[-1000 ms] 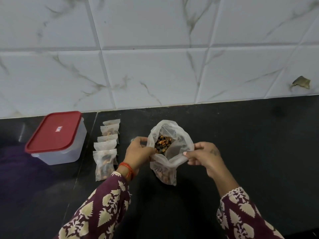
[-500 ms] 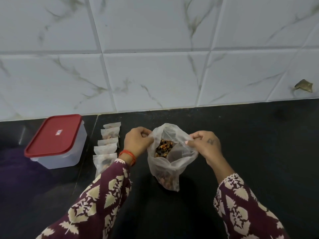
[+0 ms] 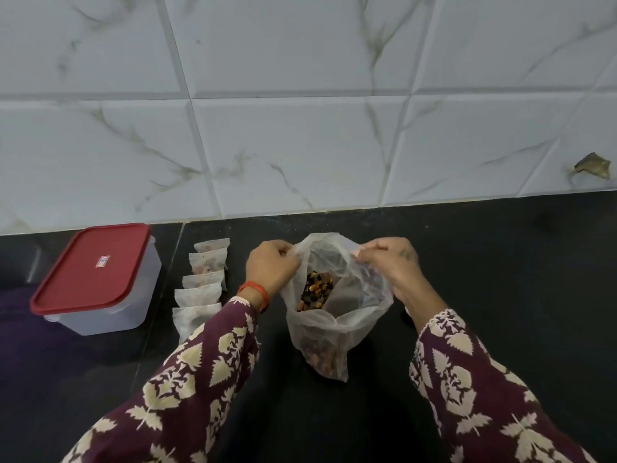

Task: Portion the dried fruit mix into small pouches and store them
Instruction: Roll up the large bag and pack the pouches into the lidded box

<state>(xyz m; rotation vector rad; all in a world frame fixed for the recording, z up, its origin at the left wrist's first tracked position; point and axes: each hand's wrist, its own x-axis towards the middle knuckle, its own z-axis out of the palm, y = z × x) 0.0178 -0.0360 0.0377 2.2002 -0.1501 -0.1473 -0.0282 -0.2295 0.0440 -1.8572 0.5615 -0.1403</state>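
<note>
A thin clear plastic bag stands on the black counter with its mouth held wide. Dried fruit mix shows inside it, dark and orange pieces. My left hand grips the bag's rim on the left side. On the right side, my right hand pinches the rim. Left of the bag lies a column of several small filled pouches, partly hidden by my left sleeve. Further left stands a clear storage box with a red lid, closed.
The black counter runs right of the bag up to a white marble-tiled wall. A small brown scrap sticks to the wall at the far right. A dark object sits behind the box at the left edge.
Both hands moved away from me along the bag's rim and lifted it, pulling the mouth wider and the bag more upright. The view shifted slightly closer.
</note>
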